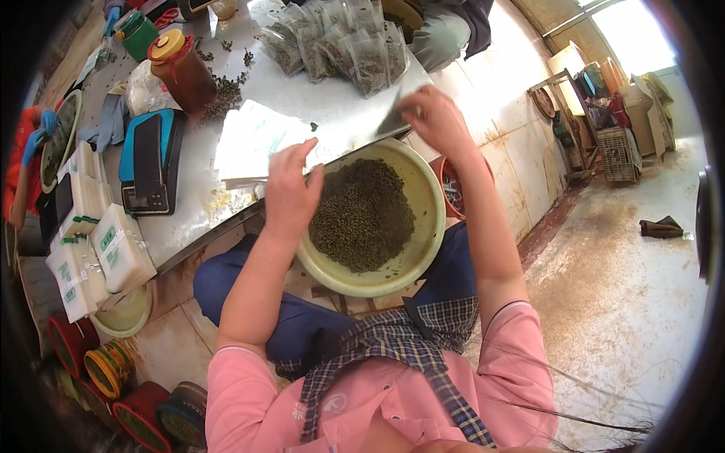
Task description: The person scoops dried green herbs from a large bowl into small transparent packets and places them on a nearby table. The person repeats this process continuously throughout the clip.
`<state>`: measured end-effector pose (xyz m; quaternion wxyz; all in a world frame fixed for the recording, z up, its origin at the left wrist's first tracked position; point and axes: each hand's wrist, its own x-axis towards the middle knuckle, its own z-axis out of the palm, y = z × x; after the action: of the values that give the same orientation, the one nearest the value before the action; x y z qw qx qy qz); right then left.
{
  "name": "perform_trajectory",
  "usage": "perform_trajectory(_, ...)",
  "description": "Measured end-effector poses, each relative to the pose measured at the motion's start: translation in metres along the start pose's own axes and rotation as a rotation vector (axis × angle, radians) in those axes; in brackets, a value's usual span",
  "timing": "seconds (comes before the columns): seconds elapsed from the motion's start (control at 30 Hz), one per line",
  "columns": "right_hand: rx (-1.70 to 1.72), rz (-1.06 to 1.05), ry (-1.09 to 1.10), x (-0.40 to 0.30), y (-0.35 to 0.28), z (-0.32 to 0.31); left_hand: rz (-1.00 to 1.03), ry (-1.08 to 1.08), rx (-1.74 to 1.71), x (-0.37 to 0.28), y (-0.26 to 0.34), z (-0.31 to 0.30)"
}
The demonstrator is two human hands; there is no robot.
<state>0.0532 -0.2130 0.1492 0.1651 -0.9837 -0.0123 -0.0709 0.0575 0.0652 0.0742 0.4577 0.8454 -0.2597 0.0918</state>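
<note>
My left hand (pixel 291 184) is empty, thumb and fingers apart, over the front edge of a stack of flat white plastic bags (pixel 255 141). My right hand (pixel 439 119) is at the right end of the metal table, fingers bent. A blurred dark object (pixel 391 118) lies right at its fingertips; I cannot tell what it is or whether the fingers grip it. Below and between my hands, a pale yellow-green plastic basin (pixel 429 249) holds a heap of small dark dried plant pieces (pixel 362 218). Several clear bags (pixel 340 48) filled with similar dried matter stand together beyond.
A digital scale (pixel 150 161) and an amber jar with a yellow lid (pixel 184 76) stand left on the table (pixel 241 88). Bundled printed bags (pixel 122 246) sit at its near left corner. A red bucket (pixel 450 184) is beside the basin. Another person's blue-gloved hands (pixel 39 136) are far left.
</note>
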Motion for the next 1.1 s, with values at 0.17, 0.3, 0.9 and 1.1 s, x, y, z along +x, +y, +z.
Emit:
perform_trajectory(0.17,0.513,0.023,0.21,0.058,0.044,0.028,-0.057,-0.03,0.287,0.008,-0.014,0.001)
perform_trajectory(0.3,0.519,-0.061,0.549,0.04,0.005,0.045,-0.073,-0.076,0.305,0.003,-0.039,-0.002)
perform_trajectory(0.9,0.191,0.086,-0.297,-0.203,-0.039,0.231,-0.239,-0.076,-0.377,0.014,-0.01,-0.015)
perform_trajectory(1.1,-0.08,0.215,-0.409,-0.197,-0.064,0.239,-0.482,-0.656,-1.233,0.005,-0.009,-0.02)
